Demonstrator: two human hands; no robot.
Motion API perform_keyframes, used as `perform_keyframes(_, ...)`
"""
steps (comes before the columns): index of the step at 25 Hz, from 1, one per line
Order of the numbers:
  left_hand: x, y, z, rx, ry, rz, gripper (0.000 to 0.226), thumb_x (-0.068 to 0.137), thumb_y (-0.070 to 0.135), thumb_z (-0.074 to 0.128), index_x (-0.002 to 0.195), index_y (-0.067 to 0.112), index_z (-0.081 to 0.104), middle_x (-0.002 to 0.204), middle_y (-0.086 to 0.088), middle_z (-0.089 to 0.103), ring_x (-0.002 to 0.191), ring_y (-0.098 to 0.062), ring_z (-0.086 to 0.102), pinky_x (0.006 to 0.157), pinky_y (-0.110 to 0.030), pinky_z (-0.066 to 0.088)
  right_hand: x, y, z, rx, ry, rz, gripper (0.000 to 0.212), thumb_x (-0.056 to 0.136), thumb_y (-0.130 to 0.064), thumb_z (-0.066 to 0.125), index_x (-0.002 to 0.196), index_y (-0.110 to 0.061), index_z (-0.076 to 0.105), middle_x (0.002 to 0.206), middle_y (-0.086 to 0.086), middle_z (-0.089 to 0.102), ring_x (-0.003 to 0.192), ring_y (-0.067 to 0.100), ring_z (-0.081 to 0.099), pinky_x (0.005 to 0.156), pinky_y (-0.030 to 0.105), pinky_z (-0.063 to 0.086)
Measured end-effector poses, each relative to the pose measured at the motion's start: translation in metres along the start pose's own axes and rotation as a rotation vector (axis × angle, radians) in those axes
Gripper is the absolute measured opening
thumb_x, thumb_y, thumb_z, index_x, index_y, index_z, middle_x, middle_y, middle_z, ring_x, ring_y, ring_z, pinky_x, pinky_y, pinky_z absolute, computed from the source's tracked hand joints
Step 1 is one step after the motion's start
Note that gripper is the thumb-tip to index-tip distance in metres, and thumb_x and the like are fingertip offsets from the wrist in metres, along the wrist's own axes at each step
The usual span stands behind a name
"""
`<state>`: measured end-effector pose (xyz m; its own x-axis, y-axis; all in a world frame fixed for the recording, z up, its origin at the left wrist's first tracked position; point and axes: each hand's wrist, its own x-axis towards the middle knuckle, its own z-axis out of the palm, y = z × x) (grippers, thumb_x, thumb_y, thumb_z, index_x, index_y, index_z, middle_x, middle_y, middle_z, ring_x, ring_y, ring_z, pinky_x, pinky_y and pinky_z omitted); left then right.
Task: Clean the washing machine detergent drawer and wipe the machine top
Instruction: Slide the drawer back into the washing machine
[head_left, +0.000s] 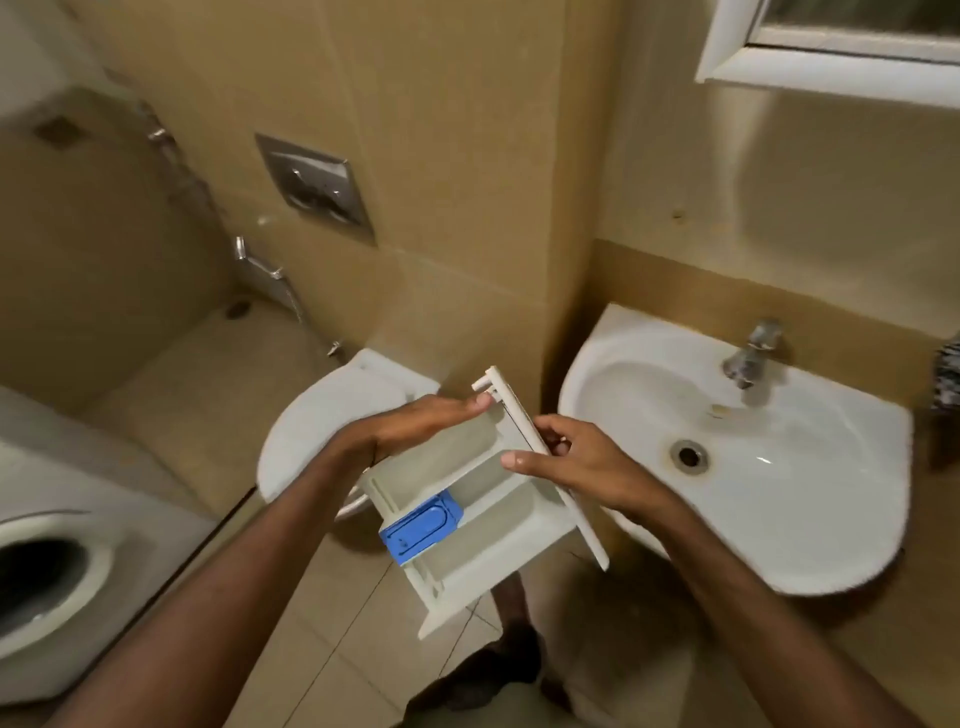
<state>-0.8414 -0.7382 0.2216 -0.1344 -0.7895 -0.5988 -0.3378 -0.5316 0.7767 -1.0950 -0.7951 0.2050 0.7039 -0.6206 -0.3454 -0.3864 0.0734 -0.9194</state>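
Drawer (470, 525) held in the air beside sink (753, 467); left hand (415, 423) flat along its side; right hand (576, 462) grips its front panel.

**Bare arms, no sleeves in view**

We see two forearms entering from the lower edge, both uncovered from elbow to wrist; no sleeve, cuff, watch, bracelet or ring shows on either. The left hand (415, 423) and the right hand (576, 467) are both gloveless, with short, plain, unpainted fingernails visible on the fingertips. Below them, between the arms, we make out part of a leg and what appears to be a bare foot on the floor tiles, along with a patch of pale fabric, too dim and blurred to identify as any particular garment.
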Motion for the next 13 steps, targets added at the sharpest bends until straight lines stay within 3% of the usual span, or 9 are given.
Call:
perform_keyframes(2, -0.031, -0.019, -0.011, 0.022, 0.051, -0.03, 0.063, 0.086, 0.078, 0.055, 0.121, 0.029, 0.075, 0.125, 0.011, 0.074, 0.117, -0.008, 0.068, 0.107, -0.033, 0.048, 0.009, -0.004, 0.037, 0.018, -0.023, -0.005, 0.049, 0.078, -0.052, 0.086, 0.119, -0.028, 0.074, 0.107, -0.008, 0.079, 0.097, 0.011, 0.076, 0.093, 0.041, 0.062)
perform_keyframes(4, -0.061, -0.038, -0.029, 0.092, 0.251, -0.059, 0.068, 0.083, 0.079, 0.06, 0.111, 0.019, 0.078, 0.106, 0.008, 0.079, 0.099, -0.013, 0.073, 0.091, -0.032, 0.055, 0.022, -0.008, 0.076, -0.042, -0.009, 0.001, 0.051, 0.073, -0.059, 0.084, 0.112, -0.025, 0.078, 0.1, -0.009, 0.08, 0.091, 0.01, 0.077, 0.089, 0.042, 0.063)
perform_keyframes(7, -0.105, -0.07, -0.065, 0.007, 0.702, 0.052, 0.045, 0.095, 0.056, 0.064, 0.105, 0.014, 0.077, 0.099, 0.002, 0.08, 0.093, -0.023, 0.073, 0.08, -0.036, 0.052, 0.043, -0.007, 0.138, -0.012, 0.0, 0.058, 0.053, 0.071, -0.061, 0.084, 0.105, -0.021, 0.079, 0.094, -0.007, 0.081, 0.085, 0.012, 0.078, 0.081, 0.045, 0.065)
perform_keyframes(10, -0.162, -0.114, -0.092, -0.346, 1.289, 0.252, 0.02, 0.1, 0.034, 0.065, 0.094, 0.017, 0.074, 0.092, -0.003, 0.079, 0.082, -0.011, 0.073, 0.074, -0.027, 0.054, 0.068, -0.02, 0.2, 0.155, -0.008, 0.149, 0.037, 0.084, -0.042, 0.082, 0.109, -0.014, 0.077, 0.097, 0.002, 0.081, 0.086, 0.019, 0.079, 0.078, 0.043, 0.066)
perform_keyframes(13, -0.211, -0.172, -0.089, -0.659, 1.779, 0.278, 0.02, 0.098, 0.027, 0.064, 0.079, 0.022, 0.065, 0.063, 0.003, 0.064, 0.057, -0.008, 0.059, 0.057, -0.023, 0.051, 0.097, -0.036, 0.258, 0.299, 0.006, 0.23, 0.032, 0.088, -0.034, 0.079, 0.107, -0.008, 0.076, 0.099, 0.009, 0.081, 0.088, 0.027, 0.078, 0.068, 0.041, 0.065)
